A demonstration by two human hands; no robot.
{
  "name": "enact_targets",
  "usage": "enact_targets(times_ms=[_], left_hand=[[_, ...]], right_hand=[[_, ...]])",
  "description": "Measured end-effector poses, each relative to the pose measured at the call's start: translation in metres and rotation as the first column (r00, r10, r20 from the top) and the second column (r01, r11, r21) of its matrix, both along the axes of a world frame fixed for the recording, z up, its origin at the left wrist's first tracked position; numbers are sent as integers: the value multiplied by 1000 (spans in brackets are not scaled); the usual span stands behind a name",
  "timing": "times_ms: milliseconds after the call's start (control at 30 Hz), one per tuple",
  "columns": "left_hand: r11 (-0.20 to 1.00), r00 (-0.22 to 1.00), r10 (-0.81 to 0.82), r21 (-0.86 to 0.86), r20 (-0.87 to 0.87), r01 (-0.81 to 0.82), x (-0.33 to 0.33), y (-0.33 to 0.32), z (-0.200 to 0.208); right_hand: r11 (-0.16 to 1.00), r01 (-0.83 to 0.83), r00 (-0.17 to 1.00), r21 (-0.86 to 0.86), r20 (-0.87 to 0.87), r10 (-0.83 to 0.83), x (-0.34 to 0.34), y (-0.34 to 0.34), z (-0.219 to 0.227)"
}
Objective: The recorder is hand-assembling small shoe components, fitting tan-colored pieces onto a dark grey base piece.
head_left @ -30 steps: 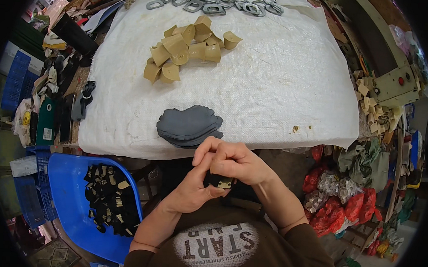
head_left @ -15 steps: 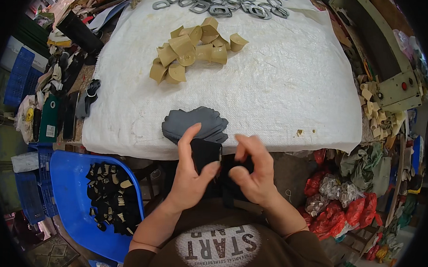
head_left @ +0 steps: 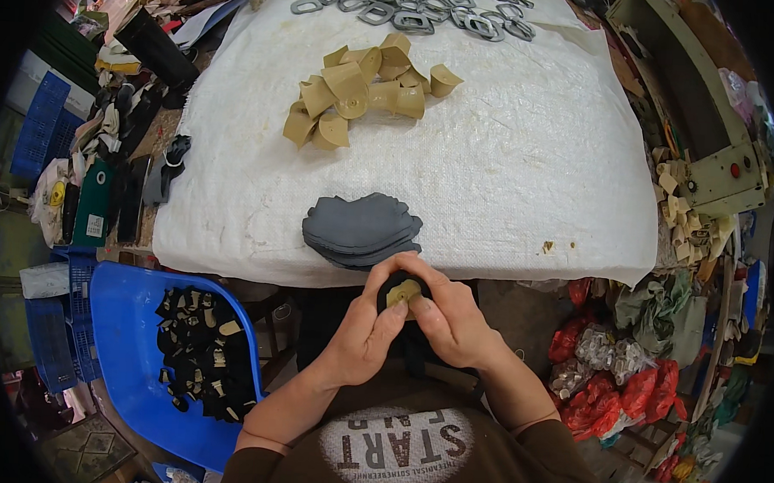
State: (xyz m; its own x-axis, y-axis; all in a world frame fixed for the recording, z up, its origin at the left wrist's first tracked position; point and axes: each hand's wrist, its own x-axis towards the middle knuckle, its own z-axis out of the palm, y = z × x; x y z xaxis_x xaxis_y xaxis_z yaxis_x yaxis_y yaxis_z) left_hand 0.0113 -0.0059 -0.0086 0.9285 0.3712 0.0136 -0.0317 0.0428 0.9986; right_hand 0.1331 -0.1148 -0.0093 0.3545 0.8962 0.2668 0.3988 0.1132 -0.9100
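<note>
In front of my body, near the table's front edge, both hands are closed around a shoe heel point(head_left: 403, 290) with a black covering and a beige face turned up. My left hand point(head_left: 359, 337) holds it from the left, and my right hand point(head_left: 459, 327) from the right. Both thumbs press on the beige face; the fingers wrap the far side, hiding much of the black. Just beyond the hands lies a stack of dark grey cut pieces point(head_left: 362, 228). Farther back, a heap of bare beige heels point(head_left: 349, 88) rests on the white sheet point(head_left: 511, 169).
Grey oval rings point(head_left: 412, 20) are spread at the far edge. At lower left, a blue basin point(head_left: 116, 350) contains many black-covered heels point(head_left: 201, 346). Red plastic bags point(head_left: 600, 398) sit low on the right, below a greenish machine point(head_left: 726, 183). Clutter lines the left side.
My hands have come together from apart. The right hand now grips the heel along with the left, and the heel has turned so its beige face shows. The view has shifted slightly.
</note>
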Motion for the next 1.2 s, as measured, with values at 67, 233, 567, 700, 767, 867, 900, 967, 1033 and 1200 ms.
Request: enact_targets(times_ms=[67,233,567,700,767,867,900,967,1033,1200], left_hand=[[1000,1000,12,-5,-1,-12,-1,1,1],[982,986,-91,-174,-140,66,-6,14,11],[962,962,-273,-2,-31,273,-1,7,8],[979,980,-200,29,0,200,-1,-1,9],[998,999,-34,-46,25,36,3,-5,7],[993,999,-37,-109,-25,34,0,-3,3],[994,999,-34,-109,-26,31,-1,-2,-2],[904,993,-35,-420,114,80,-4,-1,-7],[904,999,36,-426,18,-25,-3,-5,-1],[973,967,226,7,114,-229,6,-10,-4]], right_hand=[[985,13,998,-174,70,-1,-1,0,6],[990,121,928,-70,363,-88,12,-2,7],[956,-210,822,205,-493,286,22,0,-9],[968,-122,910,221,-364,198,2,2,-8],[992,-4,901,125,-430,58,-8,3,-6],[985,-14,897,170,-434,88,-11,6,-17],[982,-25,851,186,-511,119,-13,5,-20],[991,12,869,131,-491,54,-21,3,-12],[999,-20,631,39,-775,43,-22,2,-11],[984,85,963,158,-266,-41,-29,15,-10]])
